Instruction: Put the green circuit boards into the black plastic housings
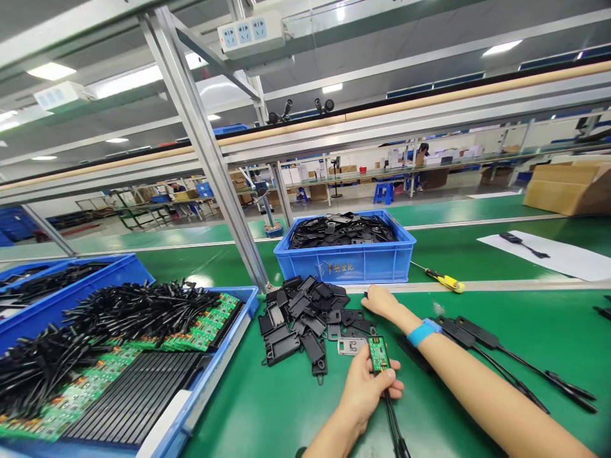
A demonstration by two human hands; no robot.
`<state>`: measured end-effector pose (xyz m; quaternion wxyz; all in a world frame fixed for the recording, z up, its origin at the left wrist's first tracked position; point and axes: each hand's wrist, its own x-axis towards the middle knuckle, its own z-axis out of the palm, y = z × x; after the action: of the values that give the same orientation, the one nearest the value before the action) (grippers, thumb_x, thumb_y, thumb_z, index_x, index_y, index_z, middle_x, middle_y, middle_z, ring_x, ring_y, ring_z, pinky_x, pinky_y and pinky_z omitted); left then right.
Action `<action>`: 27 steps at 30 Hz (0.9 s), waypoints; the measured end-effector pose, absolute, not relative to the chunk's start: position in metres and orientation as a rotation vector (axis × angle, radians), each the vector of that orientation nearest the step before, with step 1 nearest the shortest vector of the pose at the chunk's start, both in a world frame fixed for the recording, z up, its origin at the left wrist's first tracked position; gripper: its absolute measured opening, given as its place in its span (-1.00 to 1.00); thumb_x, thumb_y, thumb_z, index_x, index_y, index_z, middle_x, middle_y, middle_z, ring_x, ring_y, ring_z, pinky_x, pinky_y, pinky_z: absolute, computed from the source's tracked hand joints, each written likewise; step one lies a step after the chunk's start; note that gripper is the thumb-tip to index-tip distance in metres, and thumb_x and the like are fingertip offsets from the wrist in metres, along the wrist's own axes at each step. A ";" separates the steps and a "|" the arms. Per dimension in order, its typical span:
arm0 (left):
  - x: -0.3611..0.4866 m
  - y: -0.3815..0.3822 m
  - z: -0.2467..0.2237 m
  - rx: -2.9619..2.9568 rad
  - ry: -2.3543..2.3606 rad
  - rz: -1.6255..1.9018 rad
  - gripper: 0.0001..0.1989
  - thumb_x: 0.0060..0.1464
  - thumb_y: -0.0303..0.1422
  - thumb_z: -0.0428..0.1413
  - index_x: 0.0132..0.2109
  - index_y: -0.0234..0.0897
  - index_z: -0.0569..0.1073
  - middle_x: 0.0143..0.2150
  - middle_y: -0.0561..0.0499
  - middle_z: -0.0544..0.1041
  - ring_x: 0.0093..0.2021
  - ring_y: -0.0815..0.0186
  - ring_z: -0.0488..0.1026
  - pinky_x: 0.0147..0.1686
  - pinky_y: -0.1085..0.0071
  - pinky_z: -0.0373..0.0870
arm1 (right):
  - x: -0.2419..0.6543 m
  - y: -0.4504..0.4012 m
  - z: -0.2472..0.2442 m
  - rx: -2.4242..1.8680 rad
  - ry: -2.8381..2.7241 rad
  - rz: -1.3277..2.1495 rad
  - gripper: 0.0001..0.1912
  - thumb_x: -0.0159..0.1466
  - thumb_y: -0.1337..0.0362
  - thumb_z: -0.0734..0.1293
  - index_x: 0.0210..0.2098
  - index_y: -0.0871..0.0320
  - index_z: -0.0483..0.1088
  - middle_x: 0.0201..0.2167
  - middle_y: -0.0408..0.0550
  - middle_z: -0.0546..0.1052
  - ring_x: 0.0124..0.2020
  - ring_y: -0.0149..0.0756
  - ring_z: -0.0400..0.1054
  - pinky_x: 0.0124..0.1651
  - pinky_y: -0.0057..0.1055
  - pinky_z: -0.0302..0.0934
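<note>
My left hand is closed on a green circuit board with a small two-digit display, seated in a black housing. Black cables hang from its lower end toward me. Farther forward, my right hand, with a blue band at the wrist, has its fingers pinched together just beyond the pile. A small dark bit shows at its fingertips, too little to name. The pile of black plastic case parts lies left of both hands, and a grey case piece rests beside the board.
A blue bin of black plastic parts stands behind the pile. At left, a blue tray holds cabled circuit boards. Finished-looking black units with cables lie right of my forearm. A yellow screwdriver and white paper lie farther back.
</note>
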<state>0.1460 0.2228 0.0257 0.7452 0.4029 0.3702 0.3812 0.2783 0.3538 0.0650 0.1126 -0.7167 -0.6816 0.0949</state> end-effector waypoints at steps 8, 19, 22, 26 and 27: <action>0.144 0.219 0.037 0.840 0.778 0.775 -0.24 -0.51 -0.31 0.41 -0.08 -0.39 0.32 -0.30 -0.12 0.55 -0.46 0.34 0.50 -0.43 0.44 0.43 | 0.316 0.264 0.084 -1.667 -1.788 0.637 -0.59 0.30 0.16 0.08 0.09 0.17 0.21 -0.35 -0.13 0.42 -0.54 -0.37 0.39 -0.40 -0.40 0.31; 0.142 0.217 0.042 0.958 0.659 0.726 -0.35 -0.45 -0.45 0.41 -0.08 -0.36 0.44 -0.17 -0.14 0.54 -0.28 0.32 0.49 -0.27 0.43 0.42 | 0.303 0.207 0.050 -1.299 -1.438 1.022 -0.64 0.18 0.05 0.26 -0.16 0.18 0.34 -0.53 -0.19 0.36 -0.50 -0.36 0.32 -0.45 -0.43 0.26; 0.143 0.217 0.042 0.987 0.659 0.727 -0.36 -0.43 -0.46 0.41 -0.09 -0.37 0.44 -0.15 -0.15 0.54 -0.19 0.30 0.46 -0.25 0.46 0.42 | 0.306 0.206 0.051 -1.290 -1.398 1.055 -0.62 0.17 0.03 0.28 -0.16 0.18 0.34 -0.53 -0.19 0.36 -0.51 -0.36 0.33 -0.50 -0.46 0.25; 0.145 0.217 0.040 1.039 0.650 0.732 -0.40 -0.37 -0.42 0.39 -0.08 -0.36 0.42 -0.15 -0.15 0.53 -0.19 0.28 0.46 -0.40 0.53 0.41 | 0.305 0.205 0.046 -1.286 -1.368 1.089 -0.63 0.15 0.03 0.32 -0.18 0.16 0.33 -0.53 -0.22 0.35 -0.55 -0.39 0.34 -0.47 -0.45 0.29; 0.145 0.216 0.040 1.056 0.651 0.733 -0.43 -0.33 -0.39 0.38 -0.09 -0.37 0.42 -0.17 -0.15 0.53 -0.25 0.30 0.46 -0.45 0.55 0.40 | 0.304 0.205 0.044 -1.272 -1.346 1.101 -0.63 0.14 0.03 0.33 -0.18 0.14 0.31 -0.53 -0.24 0.34 -0.55 -0.40 0.34 -0.46 -0.44 0.30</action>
<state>0.1450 0.2164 0.0398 0.7514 0.4836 0.2981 0.3356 0.3043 0.2053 0.0435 0.4737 -0.5200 -0.5501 0.4501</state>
